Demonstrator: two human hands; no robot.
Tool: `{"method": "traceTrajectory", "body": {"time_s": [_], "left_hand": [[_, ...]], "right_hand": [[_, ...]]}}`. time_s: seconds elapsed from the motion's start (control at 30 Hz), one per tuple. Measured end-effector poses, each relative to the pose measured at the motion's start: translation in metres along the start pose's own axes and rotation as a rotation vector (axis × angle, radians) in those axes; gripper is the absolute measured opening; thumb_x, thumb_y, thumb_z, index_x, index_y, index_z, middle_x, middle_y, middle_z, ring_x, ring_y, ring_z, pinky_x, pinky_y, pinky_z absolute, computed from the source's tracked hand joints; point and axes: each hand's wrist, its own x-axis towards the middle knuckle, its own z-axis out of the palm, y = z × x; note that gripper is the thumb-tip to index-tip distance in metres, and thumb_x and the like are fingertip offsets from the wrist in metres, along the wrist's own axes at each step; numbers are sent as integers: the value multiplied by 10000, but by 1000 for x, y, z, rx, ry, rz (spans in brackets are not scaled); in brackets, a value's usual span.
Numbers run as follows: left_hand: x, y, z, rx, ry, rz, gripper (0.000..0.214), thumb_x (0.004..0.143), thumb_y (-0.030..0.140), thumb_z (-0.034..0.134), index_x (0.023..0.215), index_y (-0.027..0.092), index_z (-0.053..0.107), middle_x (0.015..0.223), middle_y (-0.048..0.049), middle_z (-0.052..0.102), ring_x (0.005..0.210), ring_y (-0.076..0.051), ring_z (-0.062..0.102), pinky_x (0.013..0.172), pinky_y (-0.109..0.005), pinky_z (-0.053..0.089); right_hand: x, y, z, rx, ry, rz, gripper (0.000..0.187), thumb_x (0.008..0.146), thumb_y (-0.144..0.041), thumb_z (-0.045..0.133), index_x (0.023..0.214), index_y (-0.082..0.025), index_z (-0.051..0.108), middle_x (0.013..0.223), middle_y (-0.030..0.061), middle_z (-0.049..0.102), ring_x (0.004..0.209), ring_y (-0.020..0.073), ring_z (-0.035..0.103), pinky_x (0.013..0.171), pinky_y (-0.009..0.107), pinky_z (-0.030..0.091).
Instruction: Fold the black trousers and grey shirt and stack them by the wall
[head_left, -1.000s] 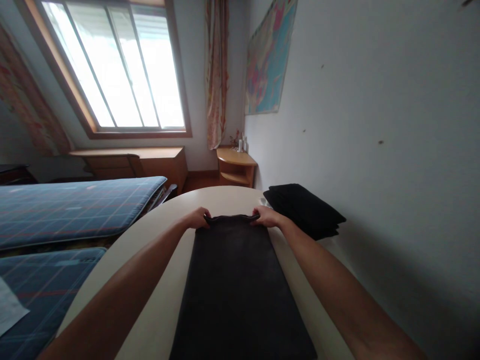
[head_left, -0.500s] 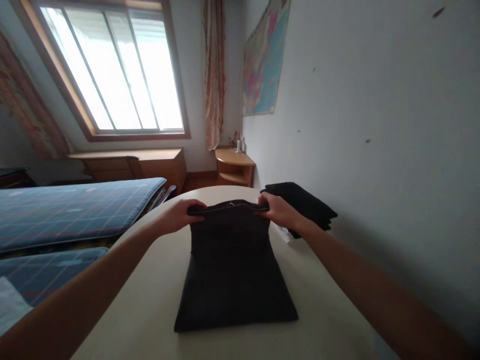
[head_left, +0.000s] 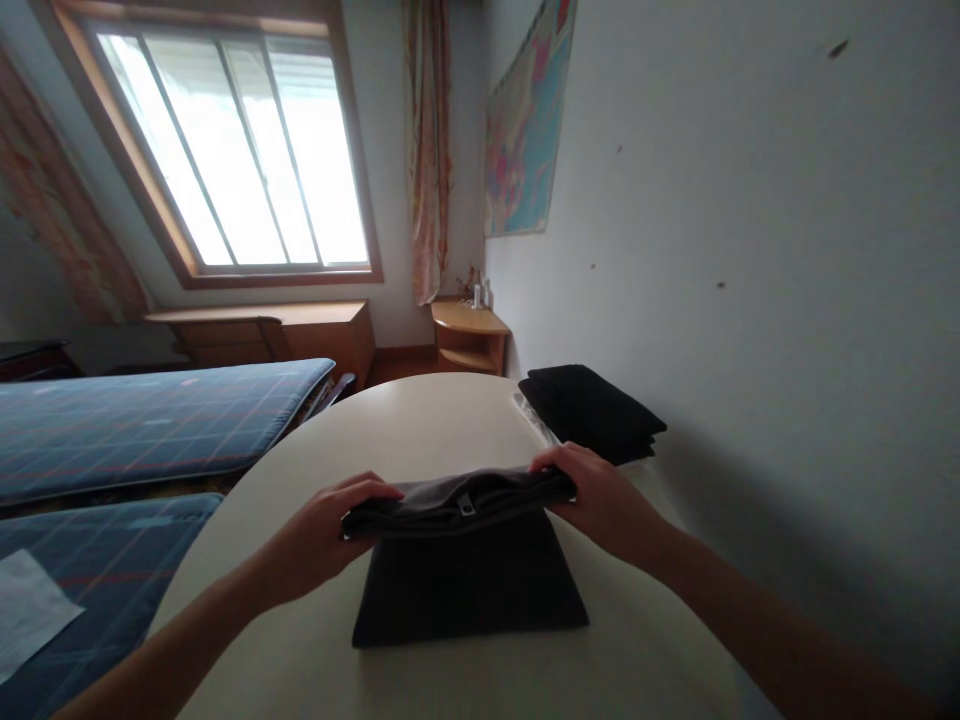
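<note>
A dark folded cloth (head_left: 471,590) lies on the pale round table (head_left: 420,420) in front of me, its near part flat. Its far part is lifted and doubled over towards me in several layers. A small tag or metal piece (head_left: 466,505) shows at the middle of the lifted fold; I cannot tell which. My left hand (head_left: 324,535) pinches the fold's left end, thumb hidden beneath. At the right end my right hand (head_left: 600,495) grips the same fold. Whether the cloth is a garment or a cover is not clear.
A stack of folded black cloths (head_left: 592,405) stands on a clear plastic bag (head_left: 534,415) at the back right, close to the white wall (head_left: 750,380). Blue plaid mattresses (head_left: 165,415) are on the left, one with a white sheet (head_left: 34,605) on it.
Both hands have brought the cloth's far edge towards me and down, folding it over the near part. They are farther apart now.
</note>
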Motion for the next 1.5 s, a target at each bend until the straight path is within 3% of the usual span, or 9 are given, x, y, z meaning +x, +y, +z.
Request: {"method": "traceTrajectory", "body": {"time_s": [0.17, 0.37, 0.7, 0.8, 0.9, 1.0, 1.27, 1.37, 1.5], "left_hand": [[19, -7, -1, 68, 134, -89, 230, 842, 268, 585, 1055, 229, 665, 1001, -21, 713, 899, -187, 660, 806, -275, 502], [69, -36, -1, 123, 242, -173, 301, 769, 264, 582, 1045, 224, 695, 991, -25, 739, 923, -235, 668, 851, -339, 502], [133, -91, 16, 45, 245, -259, 288, 733, 302, 593, 967, 202, 730, 889, -29, 752, 851, -234, 682, 823, -340, 504], [137, -99, 19, 45, 231, -262, 280, 737, 321, 602, 959, 205, 729, 878, -26, 752, 861, -236, 681, 813, -330, 502], [139, -101, 22, 46, 224, -266, 279, 745, 325, 600, 961, 206, 728, 873, -25, 751, 861, -234, 680, 812, -324, 500], [138, -102, 24, 43, 217, -262, 281, 764, 331, 589, 975, 204, 724, 888, -27, 750, 865, -229, 681, 819, -323, 497], [128, -86, 23, 26, 258, -216, 258, 790, 312, 582, 987, 211, 715, 946, -27, 752, 918, -232, 679, 867, -334, 495], [122, -74, 19, 34, 258, -180, 249, 802, 298, 573, 994, 216, 709, 985, -28, 750, 956, -232, 675, 905, -345, 489], [114, -60, 14, 54, 241, -134, 233, 814, 290, 565, 986, 220, 705, 991, -32, 740, 970, -237, 663, 918, -364, 483]], "right_hand": [[25, 17, 8, 100, 67, 31, 235, 827, -138, 635, 1048, -218, 635, 1020, 32, 681, 944, 189, 634, 879, 319, 474], [63, 52, 29, 206, 181, 61, 274, 862, -278, 643, 1127, -211, 623, 1100, 69, 671, 1031, 222, 633, 970, 391, 471], [66, 113, 82, 459, 190, 455, 922, 711, -298, 736, 1484, -236, 237, 1437, 190, 427, 1033, 236, 620, 854, 423, 539], [42, 102, 80, 278, 152, 376, 663, 730, -236, 696, 1343, -215, 445, 1295, 138, 545, 1011, 228, 601, 875, 413, 514], [14, 82, 70, 158, -52, 158, 243, 776, -138, 595, 1009, -201, 621, 1006, 56, 645, 911, 191, 604, 861, 352, 488], [-6, 71, 63, 124, -248, 68, 193, 776, -70, 537, 881, -194, 640, 897, 31, 644, 867, 177, 600, 811, 309, 472], [0, 83, 68, 125, -288, 346, 189, 799, -105, 562, 962, -168, 634, 818, 22, 648, 727, 156, 602, 681, 278, 459], [15, 100, 76, 201, -173, 442, 363, 795, -190, 644, 1149, -165, 567, 975, 56, 657, 773, 161, 613, 717, 303, 499], [46, 123, 85, 430, 19, 507, 917, 690, -308, 795, 1463, -189, 317, 1384, 191, 491, 1063, 233, 603, 869, 393, 528]]}}
